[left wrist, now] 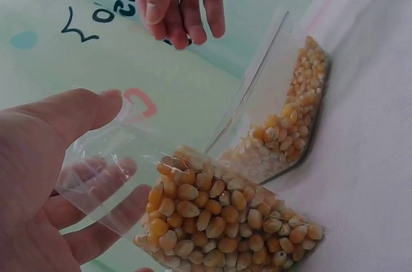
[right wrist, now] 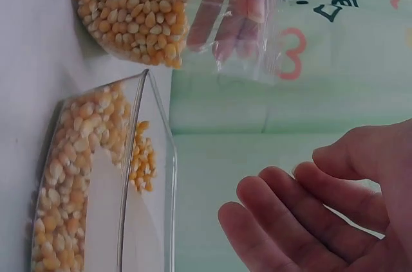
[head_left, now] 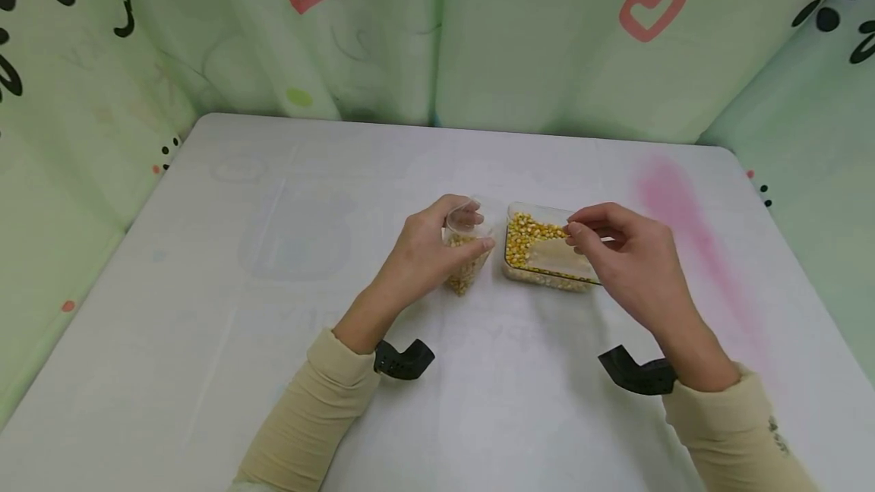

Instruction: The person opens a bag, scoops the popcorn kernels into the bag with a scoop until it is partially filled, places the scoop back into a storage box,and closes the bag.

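My left hand (head_left: 437, 243) holds a clear plastic bag (left wrist: 219, 211) near its top, the thumb on one side and the fingers on the other. Yellow corn kernels (right wrist: 138, 24) fill the lower part of the bag, which stands upright on the table. To its right is a clear rectangular container (head_left: 550, 279) of corn kernels, with a pale flat piece (head_left: 557, 255) lying among them. Over the container's right end hovers my right hand (head_left: 625, 249), fingers loosely bent with nothing between them.
The white table (head_left: 273, 370) carries a pink smear (head_left: 690, 211) at the right. Green patterned curtain (head_left: 519, 44) hangs behind and along both sides of the table. A black wrist mount (head_left: 403, 359) sits on the left wrist, another (head_left: 636, 372) on the right.
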`<state>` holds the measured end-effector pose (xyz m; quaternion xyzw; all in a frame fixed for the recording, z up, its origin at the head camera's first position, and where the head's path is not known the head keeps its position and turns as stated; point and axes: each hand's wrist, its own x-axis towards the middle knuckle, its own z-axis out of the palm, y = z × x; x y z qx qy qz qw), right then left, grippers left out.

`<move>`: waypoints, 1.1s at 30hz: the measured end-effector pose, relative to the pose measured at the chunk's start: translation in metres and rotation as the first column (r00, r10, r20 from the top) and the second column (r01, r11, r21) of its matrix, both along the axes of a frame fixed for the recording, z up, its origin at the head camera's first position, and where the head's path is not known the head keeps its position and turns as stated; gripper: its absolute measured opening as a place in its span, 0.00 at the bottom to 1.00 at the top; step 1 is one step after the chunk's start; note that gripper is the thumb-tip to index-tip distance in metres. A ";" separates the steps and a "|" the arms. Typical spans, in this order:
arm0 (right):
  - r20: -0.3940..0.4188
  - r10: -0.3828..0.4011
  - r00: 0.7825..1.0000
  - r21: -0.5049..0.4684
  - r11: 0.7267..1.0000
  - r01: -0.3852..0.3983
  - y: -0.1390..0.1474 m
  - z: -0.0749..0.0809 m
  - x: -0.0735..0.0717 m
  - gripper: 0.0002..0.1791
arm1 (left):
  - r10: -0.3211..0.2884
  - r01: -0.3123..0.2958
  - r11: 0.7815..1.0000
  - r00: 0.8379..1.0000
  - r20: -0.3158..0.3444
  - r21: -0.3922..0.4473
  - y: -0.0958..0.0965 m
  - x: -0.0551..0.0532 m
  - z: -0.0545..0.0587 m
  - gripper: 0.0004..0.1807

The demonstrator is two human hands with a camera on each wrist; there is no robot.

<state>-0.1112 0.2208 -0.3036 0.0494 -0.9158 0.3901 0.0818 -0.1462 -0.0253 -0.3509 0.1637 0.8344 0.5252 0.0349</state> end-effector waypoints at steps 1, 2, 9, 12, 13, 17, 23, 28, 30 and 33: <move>0.001 0.001 1.000 -0.005 1.000 -0.001 -0.002 0.000 0.000 0.11 | 0.001 -0.001 1.000 1.000 0.003 0.000 0.000 0.000 0.000 0.25; 0.005 0.004 1.000 -0.010 1.000 -0.004 -0.003 -0.001 0.000 0.11 | 0.002 -0.002 1.000 1.000 0.007 0.000 0.000 0.000 0.000 0.25; 0.038 0.015 0.999 -0.023 1.000 -0.014 -0.015 -0.007 0.001 0.11 | -0.001 0.001 1.000 0.999 0.037 0.006 0.000 0.000 -0.001 0.27; 0.040 0.044 0.998 -0.005 0.999 -0.044 -0.020 -0.010 0.001 0.11 | -0.003 0.002 1.000 0.999 0.039 0.013 0.000 -0.001 -0.001 0.27; 0.041 0.055 0.998 0.001 0.998 -0.055 -0.022 -0.010 0.001 0.11 | -0.003 0.003 1.000 0.999 0.040 0.015 0.000 -0.001 -0.001 0.27; 0.042 0.089 0.995 0.001 0.996 -0.090 -0.028 -0.012 0.001 0.10 | -0.005 0.005 1.000 0.999 0.031 0.008 -0.001 -0.001 -0.001 0.28; 0.034 0.113 0.993 -0.008 0.994 -0.112 -0.036 -0.013 0.005 0.07 | -0.012 0.011 1.000 0.999 0.037 0.020 0.000 -0.001 -0.003 0.31; -0.029 0.144 0.989 -0.037 0.989 -0.145 -0.042 -0.016 0.005 0.05 | -0.028 0.028 0.999 0.999 0.020 0.040 0.001 -0.002 -0.004 0.34; -0.075 0.158 0.985 -0.051 0.985 -0.162 -0.045 -0.019 0.004 0.04 | -0.027 0.027 0.999 1.000 0.013 0.040 0.000 -0.002 -0.005 0.34; -0.143 0.180 0.973 -0.059 0.980 -0.190 -0.050 -0.024 0.002 0.04 | -0.023 0.022 0.999 1.000 0.018 0.038 -0.001 -0.002 -0.004 0.35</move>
